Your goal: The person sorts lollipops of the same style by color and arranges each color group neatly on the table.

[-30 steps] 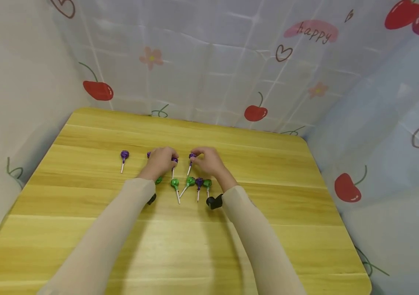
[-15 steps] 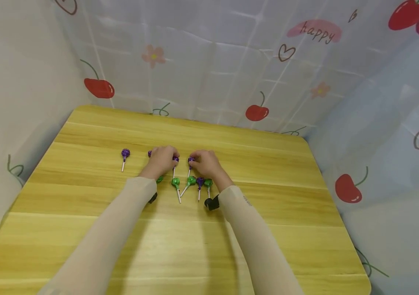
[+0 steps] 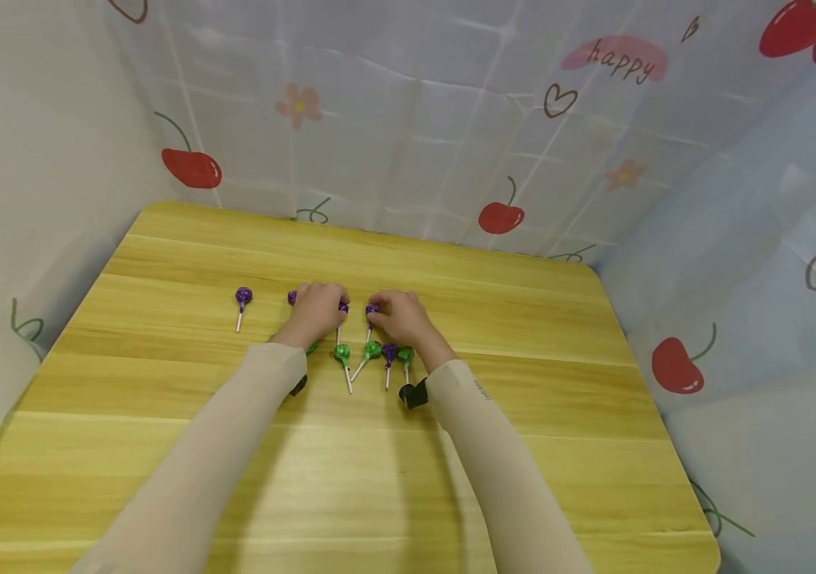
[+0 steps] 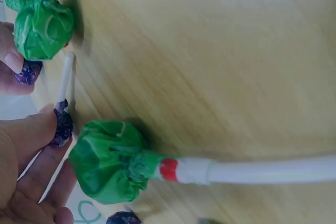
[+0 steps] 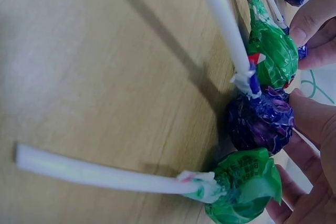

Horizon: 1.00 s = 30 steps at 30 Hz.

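My left hand pinches a purple-wrapped lollipop by its head, and its white stick points toward me. Just to the right, my right hand pinches another purple lollipop between thumb and finger. The two candies lie side by side with a small gap. Below them are a green lollipop, a second green lollipop, a purple lollipop and a further green lollipop. In the right wrist view, foreground lollipops hide the one in my right hand.
A lone purple lollipop lies to the left on the wooden table. Beside my left hand, another purple head and a green lollipop are partly covered in the head view. A cherry-print curtain stands behind the table.
My right hand has shifted slightly left and toward me, bringing its lollipop closer to the left one and straighter. My left hand stays in place on its lollipop.
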Motion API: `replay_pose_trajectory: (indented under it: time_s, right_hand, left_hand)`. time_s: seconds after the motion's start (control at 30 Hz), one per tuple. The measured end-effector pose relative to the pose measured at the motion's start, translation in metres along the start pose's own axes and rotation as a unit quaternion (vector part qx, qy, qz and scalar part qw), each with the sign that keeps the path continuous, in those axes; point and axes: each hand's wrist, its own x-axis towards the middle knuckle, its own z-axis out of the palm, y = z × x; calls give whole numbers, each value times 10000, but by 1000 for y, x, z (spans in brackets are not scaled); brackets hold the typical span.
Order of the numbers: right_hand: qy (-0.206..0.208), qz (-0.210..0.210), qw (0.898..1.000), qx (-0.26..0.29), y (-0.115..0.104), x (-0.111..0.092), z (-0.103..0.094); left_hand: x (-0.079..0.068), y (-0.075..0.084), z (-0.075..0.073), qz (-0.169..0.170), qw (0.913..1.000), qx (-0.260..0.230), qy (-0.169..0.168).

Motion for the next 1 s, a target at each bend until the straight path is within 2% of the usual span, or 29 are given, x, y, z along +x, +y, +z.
replay_pose_trajectory:
  time_s: [0.27, 0.5, 0.67, 0.83, 1.0]
  right_hand:
    - [8, -162, 9997, -181, 1, 0, 1]
    - [211, 12, 9994, 289, 0, -7, -6]
    - [410, -117, 9979, 492, 3, -17, -15]
    - [523, -299, 9961, 645, 11, -32, -22]
    - [405, -357, 9958, 736, 17, -49, -21]
  left_hand:
    - [-3, -3, 1, 91, 9999, 36, 33]
    - [-6, -9, 2, 254, 9993, -53, 266]
    - [-10, -11, -3, 270, 9986, -330, 319]
    - [-23, -12, -13, 302, 9972, -593, 346]
    - [-42, -20, -24, 370, 9949, -853, 393]
